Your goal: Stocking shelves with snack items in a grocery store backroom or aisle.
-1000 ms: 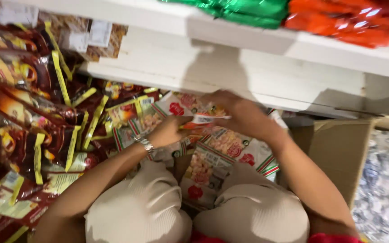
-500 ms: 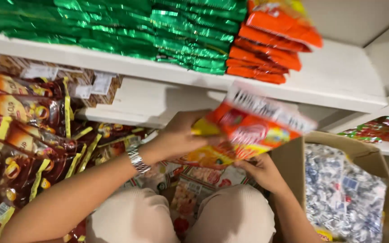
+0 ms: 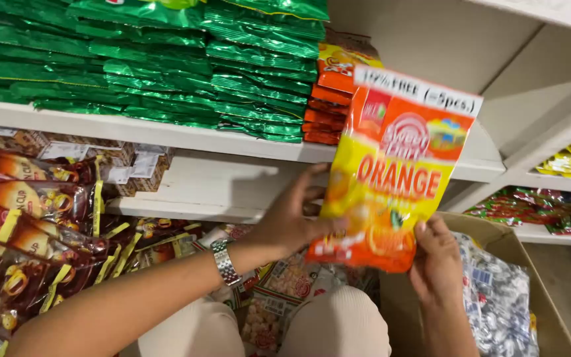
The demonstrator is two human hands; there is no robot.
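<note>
Orange and yellow plastic fills my head view: a candy bag (image 3: 394,172), held upright in front of the white shelf (image 3: 166,135); my left hand (image 3: 292,218) pinches its left edge, thumb in front; my right hand (image 3: 436,258) grips its lower right corner; the bag is lifted, not yet laid on the stacked orange packs (image 3: 328,99); a cardboard box (image 3: 530,277) sits at right.

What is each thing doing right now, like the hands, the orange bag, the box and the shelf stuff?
left hand: gripping the packet's left edge
right hand: holding the packet's bottom right corner
orange and yellow packet: sealed, upright, lifted before the shelves
green packets: stacked flat on the shelf
orange packets: stacked beside the green
cardboard box: open, holding silvery packets
wristwatch: on the left wrist
</note>
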